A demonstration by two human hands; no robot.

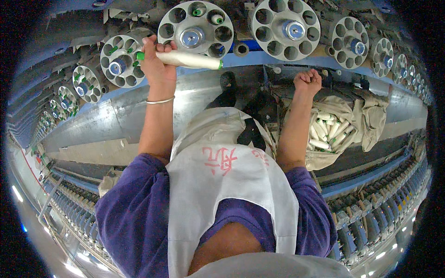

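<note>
Holed discs (191, 21) fill the background. Left hand (157, 65) grips a white bobbin (190, 59) by one disc's lower rim; right hand (308, 81), well apart, is fisted, contents hidden. Step in hand looks like handling the bobbin at the discs; moving on calls for clearing that rim. More bobbins (328, 129) fill a sack (324, 161). Red characters mark the apron (194, 208).

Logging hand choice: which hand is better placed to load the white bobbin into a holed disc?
Probably the left hand: it grips the white bobbin near a holed disc. The right hand is curled, no bobbin visible.
</note>
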